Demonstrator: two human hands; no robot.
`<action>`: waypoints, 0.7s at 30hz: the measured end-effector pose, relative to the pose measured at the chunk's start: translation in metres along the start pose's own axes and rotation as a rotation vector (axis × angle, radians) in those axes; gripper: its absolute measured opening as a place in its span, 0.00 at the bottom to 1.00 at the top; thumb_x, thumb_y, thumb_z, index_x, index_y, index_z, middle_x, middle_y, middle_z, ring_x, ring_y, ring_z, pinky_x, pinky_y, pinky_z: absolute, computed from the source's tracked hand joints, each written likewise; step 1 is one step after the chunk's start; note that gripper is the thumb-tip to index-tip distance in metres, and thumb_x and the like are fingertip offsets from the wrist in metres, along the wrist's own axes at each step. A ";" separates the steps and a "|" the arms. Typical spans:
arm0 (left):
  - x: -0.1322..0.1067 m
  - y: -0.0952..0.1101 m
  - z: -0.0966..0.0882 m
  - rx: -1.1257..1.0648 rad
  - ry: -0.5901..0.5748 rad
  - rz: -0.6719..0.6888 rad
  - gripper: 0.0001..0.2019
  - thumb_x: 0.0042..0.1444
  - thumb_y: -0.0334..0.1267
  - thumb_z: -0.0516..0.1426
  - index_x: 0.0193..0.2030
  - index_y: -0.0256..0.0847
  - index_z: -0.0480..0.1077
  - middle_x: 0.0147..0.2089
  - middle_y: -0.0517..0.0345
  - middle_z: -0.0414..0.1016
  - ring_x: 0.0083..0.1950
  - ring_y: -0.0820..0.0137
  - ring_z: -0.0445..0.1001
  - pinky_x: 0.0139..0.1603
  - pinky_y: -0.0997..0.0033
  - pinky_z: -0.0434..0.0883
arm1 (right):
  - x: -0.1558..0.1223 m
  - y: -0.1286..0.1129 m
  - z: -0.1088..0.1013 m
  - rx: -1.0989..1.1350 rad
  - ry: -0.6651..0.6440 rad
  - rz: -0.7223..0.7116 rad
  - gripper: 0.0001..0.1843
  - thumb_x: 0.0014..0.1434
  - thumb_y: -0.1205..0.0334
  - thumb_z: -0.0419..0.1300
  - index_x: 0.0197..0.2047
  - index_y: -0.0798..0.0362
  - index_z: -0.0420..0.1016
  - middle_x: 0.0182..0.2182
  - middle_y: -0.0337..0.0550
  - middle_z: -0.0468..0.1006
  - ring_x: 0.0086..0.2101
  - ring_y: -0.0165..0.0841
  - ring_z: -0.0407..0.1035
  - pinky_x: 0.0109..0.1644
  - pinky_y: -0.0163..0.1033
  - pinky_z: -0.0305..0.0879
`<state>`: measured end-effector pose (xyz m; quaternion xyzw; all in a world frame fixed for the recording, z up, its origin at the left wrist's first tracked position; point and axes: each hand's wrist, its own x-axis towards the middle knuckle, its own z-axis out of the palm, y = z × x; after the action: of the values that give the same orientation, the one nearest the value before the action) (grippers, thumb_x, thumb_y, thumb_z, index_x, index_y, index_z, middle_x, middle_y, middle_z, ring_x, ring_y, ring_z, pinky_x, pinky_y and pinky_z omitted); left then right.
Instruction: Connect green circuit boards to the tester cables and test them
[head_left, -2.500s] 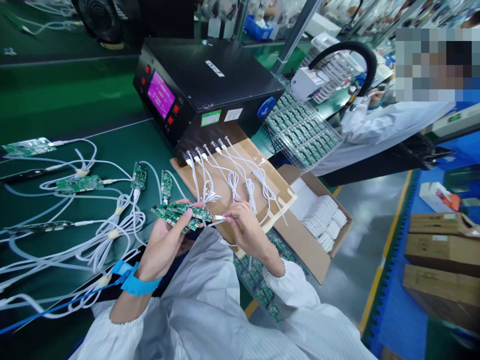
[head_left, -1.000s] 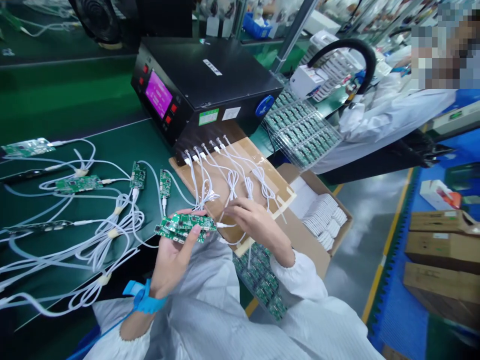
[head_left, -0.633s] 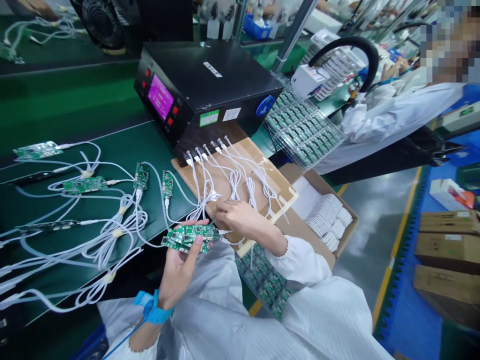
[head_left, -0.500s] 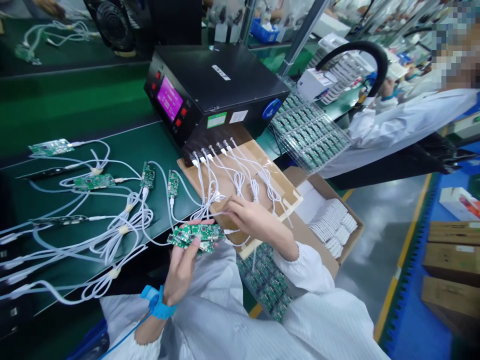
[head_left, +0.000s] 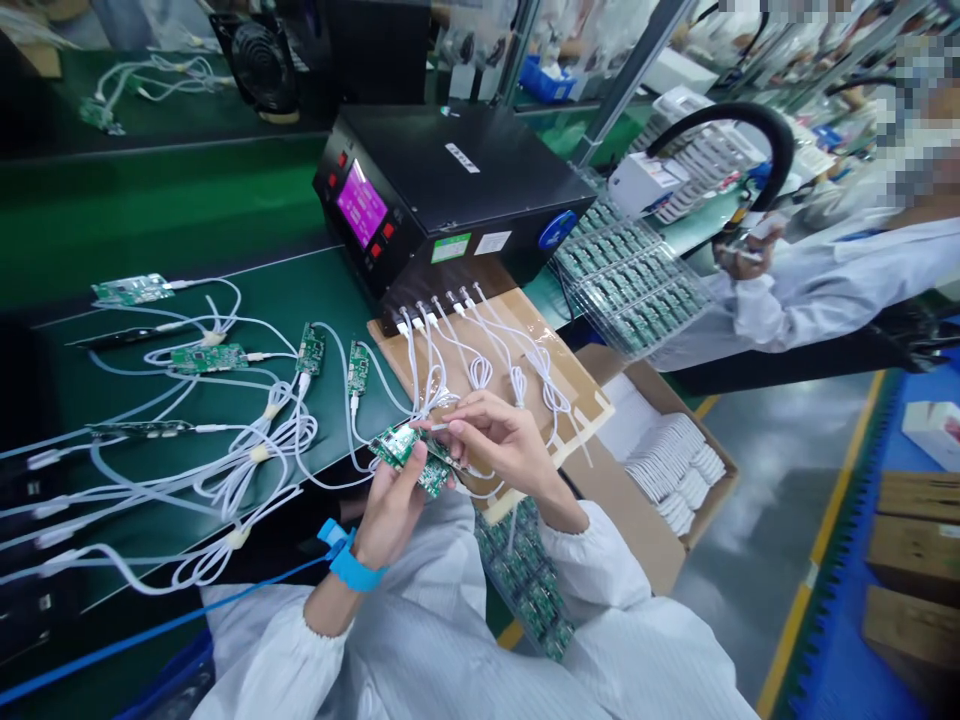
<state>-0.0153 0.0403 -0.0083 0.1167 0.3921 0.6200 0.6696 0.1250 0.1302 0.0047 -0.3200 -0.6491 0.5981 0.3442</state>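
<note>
In my left hand (head_left: 394, 505), which wears a blue wrist strap (head_left: 354, 562), several green circuit boards (head_left: 397, 447) are gripped with the thumb on top. My right hand (head_left: 499, 440) pinches a white cable plug (head_left: 440, 427) at the upper edge of these boards. Whether the plug sits fully in a socket I cannot tell. Close by on the green bench, two more circuit boards (head_left: 358, 368) hang on white cables. Other white cables (head_left: 480, 372) run from the front of a black box (head_left: 457, 190) with a lit purple screen (head_left: 361, 204).
A cardboard sheet (head_left: 577, 395) lies before the box. Tangled white cables (head_left: 259, 455) cover the bench at left. To the right stand clear trays of boards (head_left: 637, 285) and a carton (head_left: 724, 490) of white pieces. A co-worker's arm (head_left: 847, 285) reaches in from the right.
My right hand has brought the cable plug in against the boards, and my left hand has tilted them. The whole view has shifted slightly. The co-worker's hand has come lower.
</note>
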 end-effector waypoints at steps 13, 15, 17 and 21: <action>0.006 -0.002 -0.001 0.031 -0.021 -0.046 0.30 0.48 0.56 0.74 0.51 0.43 0.71 0.45 0.53 0.79 0.44 0.62 0.80 0.45 0.62 0.78 | 0.000 -0.003 -0.004 -0.127 -0.070 -0.123 0.07 0.70 0.58 0.63 0.48 0.50 0.80 0.45 0.44 0.77 0.33 0.27 0.75 0.38 0.39 0.81; 0.006 -0.002 -0.002 0.035 -0.024 -0.042 0.28 0.49 0.55 0.73 0.49 0.43 0.70 0.44 0.53 0.79 0.44 0.62 0.80 0.45 0.62 0.78 | 0.001 -0.004 -0.006 -0.182 -0.092 -0.150 0.06 0.70 0.59 0.63 0.47 0.50 0.79 0.44 0.44 0.76 0.37 0.29 0.76 0.41 0.40 0.81; 0.006 -0.003 -0.003 0.045 -0.031 -0.043 0.28 0.50 0.55 0.73 0.48 0.43 0.70 0.43 0.54 0.79 0.43 0.62 0.80 0.44 0.62 0.78 | 0.002 -0.006 -0.009 -0.230 -0.121 -0.184 0.05 0.71 0.60 0.62 0.47 0.49 0.78 0.44 0.44 0.76 0.41 0.32 0.76 0.44 0.42 0.81; 0.007 -0.003 -0.005 0.050 -0.073 -0.050 0.26 0.51 0.55 0.72 0.48 0.42 0.70 0.41 0.54 0.78 0.42 0.64 0.79 0.42 0.64 0.77 | 0.003 -0.008 -0.015 -0.266 -0.170 -0.234 0.05 0.72 0.62 0.61 0.48 0.49 0.78 0.43 0.44 0.76 0.42 0.33 0.76 0.46 0.44 0.80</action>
<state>-0.0171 0.0444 -0.0160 0.1461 0.3855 0.5885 0.6955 0.1356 0.1402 0.0137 -0.2334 -0.7820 0.4878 0.3100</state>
